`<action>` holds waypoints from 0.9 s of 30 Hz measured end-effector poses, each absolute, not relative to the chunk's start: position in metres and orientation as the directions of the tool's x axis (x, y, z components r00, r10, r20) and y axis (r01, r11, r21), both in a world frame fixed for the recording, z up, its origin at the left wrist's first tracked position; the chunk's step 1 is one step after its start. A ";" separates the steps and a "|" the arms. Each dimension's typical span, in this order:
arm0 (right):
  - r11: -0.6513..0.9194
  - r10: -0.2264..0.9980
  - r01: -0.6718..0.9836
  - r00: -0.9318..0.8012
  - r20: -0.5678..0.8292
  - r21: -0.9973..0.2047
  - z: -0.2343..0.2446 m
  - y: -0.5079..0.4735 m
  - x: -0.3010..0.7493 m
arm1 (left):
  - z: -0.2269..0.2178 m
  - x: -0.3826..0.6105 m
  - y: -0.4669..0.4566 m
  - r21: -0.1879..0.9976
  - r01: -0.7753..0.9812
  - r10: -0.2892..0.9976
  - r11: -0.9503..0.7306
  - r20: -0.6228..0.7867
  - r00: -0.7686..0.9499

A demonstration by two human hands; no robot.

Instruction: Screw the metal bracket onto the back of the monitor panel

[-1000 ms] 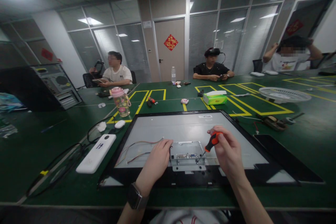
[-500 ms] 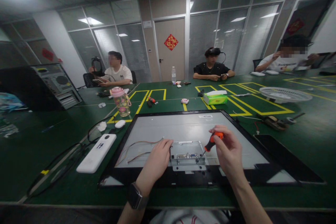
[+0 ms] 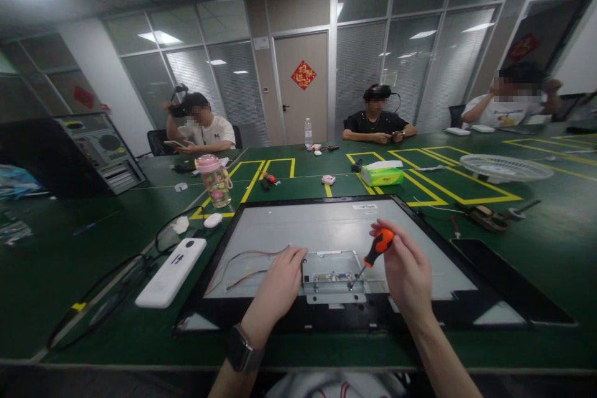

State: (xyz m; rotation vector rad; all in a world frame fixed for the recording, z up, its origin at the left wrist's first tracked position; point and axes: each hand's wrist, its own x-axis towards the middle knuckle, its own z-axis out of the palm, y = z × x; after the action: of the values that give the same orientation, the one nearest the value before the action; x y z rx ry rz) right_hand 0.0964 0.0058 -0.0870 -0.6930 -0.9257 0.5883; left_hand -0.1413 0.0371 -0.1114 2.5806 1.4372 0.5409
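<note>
A flat display panel (image 3: 298, 224) with a black frame lies on the green table, its grey back facing up. Near its front edge sits a metal bracket (image 3: 333, 261) with a row of connector ports. Against the bracket's left side rests my left hand (image 3: 280, 280), fingers stretched out and thumb hidden. My right hand (image 3: 410, 267) loosely holds an orange-and-black screwdriver (image 3: 380, 247) by its handle. The tool leans to the right, its tip down at the bracket's front right. Thin cables (image 3: 247, 253) lie on the panel to the left.
A white power bank (image 3: 171, 273) and black cable (image 3: 100, 298) lie left of the panel; a pink-lidded bottle (image 3: 215, 183) stands behind them. A tissue pack (image 3: 382, 174), a white round grille (image 3: 506, 168) and a dark flat slab (image 3: 508, 280) are farther right. Three people sit opposite.
My right hand's fingers have loosened and shifted around the screwdriver handle, showing more of it. The tip and my left hand stay put. The person at left has lowered their head.
</note>
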 end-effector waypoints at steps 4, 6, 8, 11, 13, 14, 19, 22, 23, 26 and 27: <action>0.642 0.690 -0.093 0.504 0.520 -0.761 -0.089 0.007 0.097 | -0.111 -0.141 0.037 0.304 0.786 0.841 -0.539 0.257 0.477; 0.671 0.648 -0.037 0.516 0.561 -0.741 -0.089 0.008 0.097 | -0.111 -0.141 0.037 0.304 0.787 0.842 -0.537 0.253 0.477; 0.685 0.632 -0.026 0.518 0.576 -0.728 -0.089 0.010 0.098 | -0.110 -0.141 0.037 0.302 0.791 0.845 -0.533 0.241 0.478; 0.656 0.678 -0.098 0.512 0.528 -0.748 -0.090 0.010 0.098 | -0.110 -0.141 0.037 0.301 0.790 0.845 -0.534 0.225 0.485; 0.619 0.738 -0.190 0.474 0.481 -0.762 -0.090 0.009 0.098 | -0.112 -0.141 0.038 0.302 0.789 0.844 -0.535 0.233 0.483; 0.603 0.763 -0.234 0.448 0.466 -0.763 -0.090 0.009 0.098 | -0.113 -0.141 0.038 0.303 0.788 0.843 -0.536 0.242 0.481; 0.620 0.775 -0.334 0.401 0.488 -0.710 -0.088 0.009 0.099 | -0.117 -0.143 0.039 0.307 0.778 0.834 -0.548 0.271 0.481; 0.625 0.771 -0.345 0.414 0.484 -0.700 -0.088 0.011 0.100 | -0.117 -0.143 0.039 0.300 0.786 0.839 -0.540 0.259 0.478; 0.615 0.778 -0.344 0.411 0.474 -0.710 -0.088 0.011 0.100 | -0.116 -0.143 0.039 0.298 0.789 0.841 -0.537 0.255 0.476; 0.591 0.795 -0.332 0.391 0.463 -0.735 -0.087 0.011 0.099 | -0.115 -0.142 0.039 0.292 0.792 0.843 -0.536 0.247 0.478; 0.594 0.793 -0.325 0.391 0.467 -0.736 -0.087 0.010 0.098 | -0.115 -0.142 0.038 0.290 0.793 0.842 -0.536 0.246 0.480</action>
State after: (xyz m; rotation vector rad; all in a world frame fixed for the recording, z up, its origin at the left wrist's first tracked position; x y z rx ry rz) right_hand 0.0984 0.0103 -0.0871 -0.5975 -0.9105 0.7661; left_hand -0.1423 0.0384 -0.1151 2.5827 1.4357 0.5457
